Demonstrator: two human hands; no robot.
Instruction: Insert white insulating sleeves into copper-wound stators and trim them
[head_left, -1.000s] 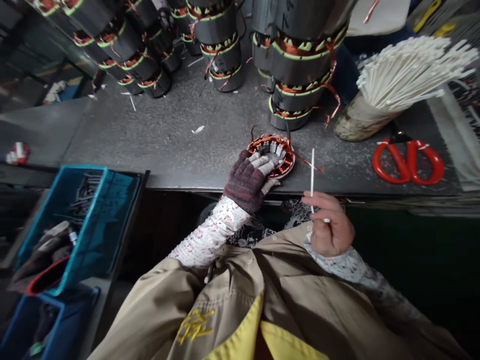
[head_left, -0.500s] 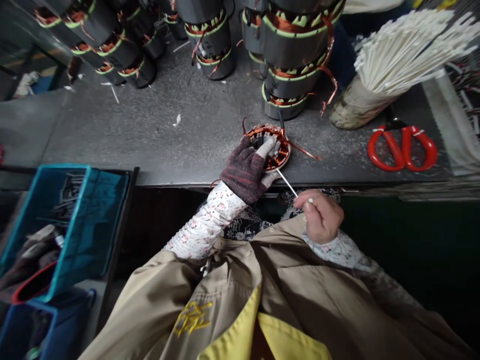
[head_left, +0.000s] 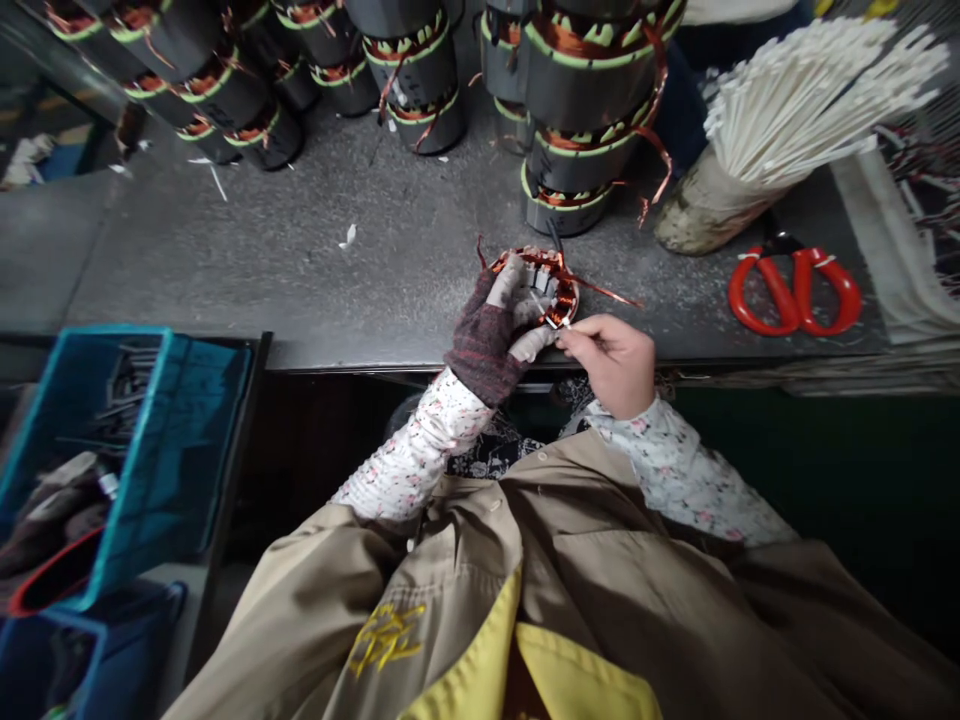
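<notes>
At far left, a turquoise plastic bin (head_left: 191, 430) with loose grey rods (head_left: 129, 388) and dark gloves (head_left: 52, 505) inside, and just below, a darker blue bin (head_left: 135, 635). On the grey workbench (head_left: 292, 265) behind, a leftmost group of stacked motor stators (head_left: 225, 105), then a white scrap (head_left: 349, 236) and a narrower middle stack (head_left: 420, 90). Near the front edge of the bench, the left hand (head_left: 487, 335) in a maroon knit glove with pale fingers, closed around the left side of a ring-shaped copper-wound stator (head_left: 562, 300), thumb at the near rim, other fingers over the opening. Behind that stator, near but apart, a taller right-hand stack (head_left: 574, 150). Trailing rightward over the bench, a copper lead (head_left: 607, 293). At the near right rim, the bare right hand (head_left: 615, 365), thumb and forefinger pinched on a thin white strip (head_left: 566, 323), mostly hidden from view. Farther right, a stained cylindrical holder (head_left: 697, 205), tilted and crammed with long white strips (head_left: 787, 110); in front, red-handled scissors (head_left: 804, 290) lying flat; beyond, a pale flat band (head_left: 885, 250).
</notes>
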